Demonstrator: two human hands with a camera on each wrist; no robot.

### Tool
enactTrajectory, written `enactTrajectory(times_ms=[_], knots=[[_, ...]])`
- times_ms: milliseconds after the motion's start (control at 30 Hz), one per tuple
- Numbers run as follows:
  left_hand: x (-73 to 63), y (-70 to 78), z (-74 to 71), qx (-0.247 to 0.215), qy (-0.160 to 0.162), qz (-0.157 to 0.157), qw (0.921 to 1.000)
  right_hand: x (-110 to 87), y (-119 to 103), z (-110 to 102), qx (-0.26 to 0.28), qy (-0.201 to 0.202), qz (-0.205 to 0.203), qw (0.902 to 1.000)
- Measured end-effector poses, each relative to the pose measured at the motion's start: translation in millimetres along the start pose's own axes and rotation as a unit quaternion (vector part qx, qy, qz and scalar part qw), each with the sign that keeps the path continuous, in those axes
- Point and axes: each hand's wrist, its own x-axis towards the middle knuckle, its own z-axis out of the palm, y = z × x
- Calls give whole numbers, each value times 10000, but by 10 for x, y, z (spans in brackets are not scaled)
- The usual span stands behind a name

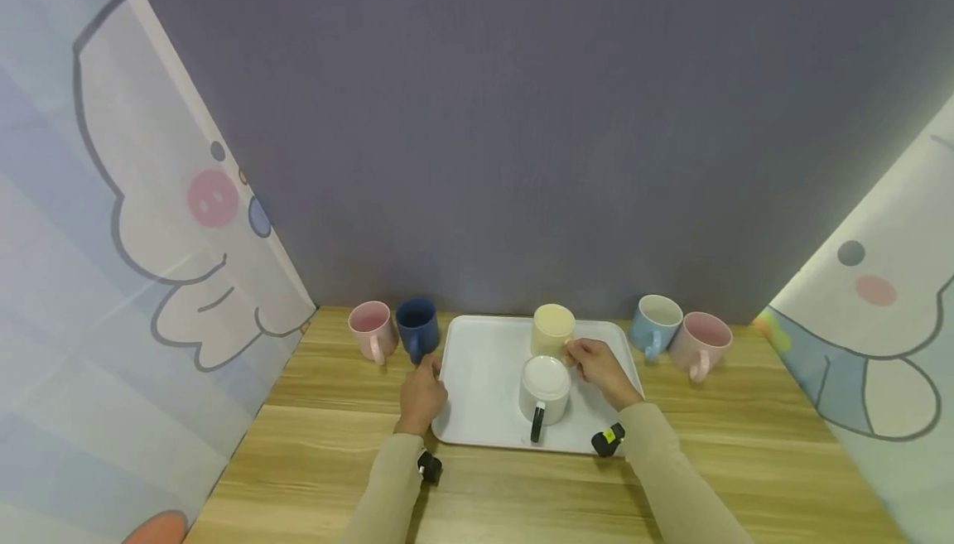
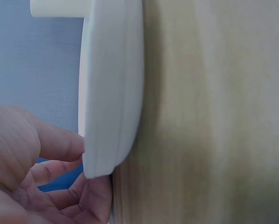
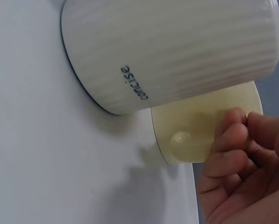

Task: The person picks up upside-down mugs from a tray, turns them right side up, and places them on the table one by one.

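A white tray (image 1: 480, 395) lies on the wooden table. At its left edge my left hand (image 1: 422, 395) pinches the rim, thumb on top and fingers curled beneath, as the left wrist view shows. Upside down near the back of the tray stands a pale yellow mug (image 1: 552, 330). My right hand (image 1: 599, 368) holds its handle between thumb and curled fingers, which partly hide it in the right wrist view. Directly in front of it, also inverted, is a white mug (image 1: 544, 391) with a black handle, lettered "concise" (image 3: 134, 84).
Left of the tray, a pink mug (image 1: 372, 329) and a dark blue mug (image 1: 418, 327) stand upright, the blue one just beyond my left fingers. To the right are an upright light blue mug (image 1: 656, 324) and another pink mug (image 1: 701, 341). A grey panel (image 1: 477, 130) rises behind the table.
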Motion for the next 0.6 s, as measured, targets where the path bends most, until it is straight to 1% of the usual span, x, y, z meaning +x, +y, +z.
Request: enactTrajectory(times_ms=[200, 300, 333, 433, 533, 600], knots=[[-12, -9, 5, -26, 10, 1, 10000, -44, 22, 51, -32, 193, -60, 9998], [-30, 9, 0, -110, 142, 70, 9998, -64, 40, 70, -33, 255, -87, 9996], [-36, 15, -5, -82, 221, 137, 9996, -68, 44, 76, -13, 274, -109, 9996], [-46, 30, -16, -93, 294, 180, 9994, -80, 53, 89, -73, 318, -199, 9993], [-38, 38, -25, -64, 178, 107, 9998, -86, 34, 91, -111, 432, -216, 9988], [-24, 37, -26, -83, 54, 2, 10000, -89, 3, 83, -133, 499, -251, 9983]])
